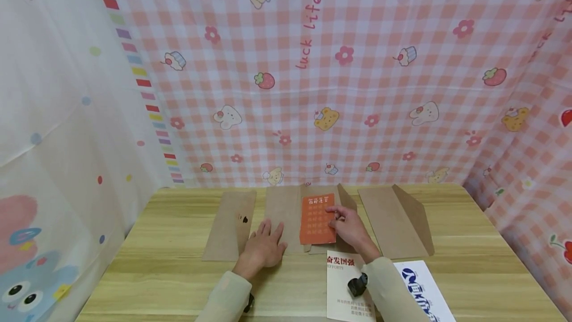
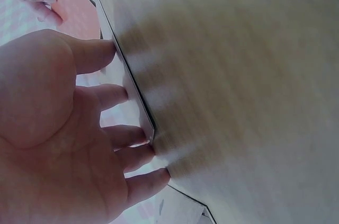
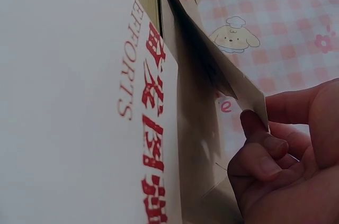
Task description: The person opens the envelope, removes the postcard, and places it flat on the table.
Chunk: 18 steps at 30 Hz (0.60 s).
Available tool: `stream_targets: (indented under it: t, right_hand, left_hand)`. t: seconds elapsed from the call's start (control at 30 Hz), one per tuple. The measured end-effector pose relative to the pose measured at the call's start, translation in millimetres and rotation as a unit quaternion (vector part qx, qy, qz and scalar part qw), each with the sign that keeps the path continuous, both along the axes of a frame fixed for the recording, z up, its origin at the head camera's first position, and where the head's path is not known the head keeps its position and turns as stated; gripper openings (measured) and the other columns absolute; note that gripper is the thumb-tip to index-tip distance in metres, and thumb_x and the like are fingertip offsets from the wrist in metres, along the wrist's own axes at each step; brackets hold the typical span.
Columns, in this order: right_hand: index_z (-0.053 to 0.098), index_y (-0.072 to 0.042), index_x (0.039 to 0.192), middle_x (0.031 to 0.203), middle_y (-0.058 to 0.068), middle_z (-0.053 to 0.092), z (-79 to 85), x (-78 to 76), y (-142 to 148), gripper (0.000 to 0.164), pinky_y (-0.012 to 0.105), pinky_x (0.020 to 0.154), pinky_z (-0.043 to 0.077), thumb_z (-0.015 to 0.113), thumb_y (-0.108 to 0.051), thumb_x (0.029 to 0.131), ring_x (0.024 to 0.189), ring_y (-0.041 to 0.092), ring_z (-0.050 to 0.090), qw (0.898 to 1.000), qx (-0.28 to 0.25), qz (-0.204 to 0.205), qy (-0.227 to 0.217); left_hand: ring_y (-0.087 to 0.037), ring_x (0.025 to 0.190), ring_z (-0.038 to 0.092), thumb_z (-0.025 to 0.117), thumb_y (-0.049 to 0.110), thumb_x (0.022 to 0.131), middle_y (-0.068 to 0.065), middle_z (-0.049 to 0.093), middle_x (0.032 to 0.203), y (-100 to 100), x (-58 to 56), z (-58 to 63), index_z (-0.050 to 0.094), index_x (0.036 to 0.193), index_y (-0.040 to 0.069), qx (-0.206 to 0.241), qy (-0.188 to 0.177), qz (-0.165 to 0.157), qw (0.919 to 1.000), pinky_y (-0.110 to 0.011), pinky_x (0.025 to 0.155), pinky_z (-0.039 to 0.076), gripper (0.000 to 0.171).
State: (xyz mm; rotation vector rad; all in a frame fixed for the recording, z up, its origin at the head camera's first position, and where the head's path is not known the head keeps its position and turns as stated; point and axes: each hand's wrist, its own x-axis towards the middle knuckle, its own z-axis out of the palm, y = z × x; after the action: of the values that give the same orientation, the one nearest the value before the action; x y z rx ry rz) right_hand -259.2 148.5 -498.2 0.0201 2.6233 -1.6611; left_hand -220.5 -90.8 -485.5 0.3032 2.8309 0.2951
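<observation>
Orange card: 1 (image 1: 316, 225), upper middle of the worktop (image 1: 473, 267) toward the far edge, lying over the middle brown paper (image 1: 283, 202); rows of pale print down its face; can't tell how much of it touches the paper below.
Right hand: 1 (image 1: 353, 227), at the card's right edge, fingers pinching that edge.
Left hand: 1 (image 1: 263, 248), on the left part of the middle brown paper, fingers spread and touching it; little-finger side near the left envelope (image 1: 221, 222).
Brown envelopes: left envelope 1, small black print; right envelope 1 (image 1: 380, 227), pointed flap out toward the worktop's right edge; middle brown paper looks like two side by side, but orange card and right hand cover the join, so count there not certain. All in a row along the far edge.
Other cards: 2, both nearer the near edge. Cream card (image 1: 339, 292), red characters plus "EFFORTS", just below the middle paper; white card (image 1: 426, 282), dark blue characters, to its right, below the right envelope.
In the way: right sleeve (image 1: 391, 284) over parts of both cards; black wrist device (image 1: 357, 285) in front of the cream one.
Left sleeve: 1 (image 1: 225, 297), reaching in from the near edge.
Backdrop: pink check cloth (image 1: 286, 108) behind the far edge; white dotted cloth (image 1: 62, 113) past the left edge.
</observation>
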Motion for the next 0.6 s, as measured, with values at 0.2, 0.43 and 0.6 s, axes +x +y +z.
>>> stream_targets:
  t: [0.2, 0.43, 0.6]
  right_hand:
    - [0.067, -0.007, 0.123, 0.094, 0.005, 0.050, 2.7, 1.2, 1, 0.037, 0.029, 0.062, 0.039, 0.062, 0.001, 0.087, 0.079, 0.020, 0.049, 1.000, -0.003, -0.004, -0.011]
    - [0.067, -0.007, 0.122, 0.096, 0.006, 0.052, 7.3, 2.4, 3, 0.037, 0.027, 0.061, 0.040, 0.062, 0.002, 0.087, 0.082, 0.020, 0.050, 1.000, -0.004, -0.009, -0.010]
    - [0.066, -0.007, 0.124, 0.096, 0.006, 0.052, 10.4, 4.3, 6, 0.038, 0.027, 0.061, 0.040, 0.062, 0.001, 0.087, 0.083, 0.020, 0.050, 1.000, -0.006, -0.007, -0.008]
  left_hand:
    - [-0.035, 0.150, 0.020, 0.046, 0.038, 0.104, -0.021, 0.023, 0.161, 0, -0.5, -2.1, 0.034, 0.155, 0.013, -0.002, 0.000, 0.001, 1.0000, -0.055, 0.118, 0.024, 0.059]
    - [-0.035, 0.150, 0.021, 0.046, 0.038, 0.104, -0.021, 0.023, 0.161, -1, 0.4, -1.6, 0.034, 0.155, 0.014, -0.003, 0.001, 0.000, 1.0000, -0.055, 0.118, 0.025, 0.058]
    - [-0.035, 0.150, 0.021, 0.046, 0.037, 0.104, -0.022, 0.024, 0.161, -1, 0.3, -0.8, 0.035, 0.155, 0.013, -0.003, 0.004, -0.003, 1.0000, -0.055, 0.117, 0.025, 0.058]
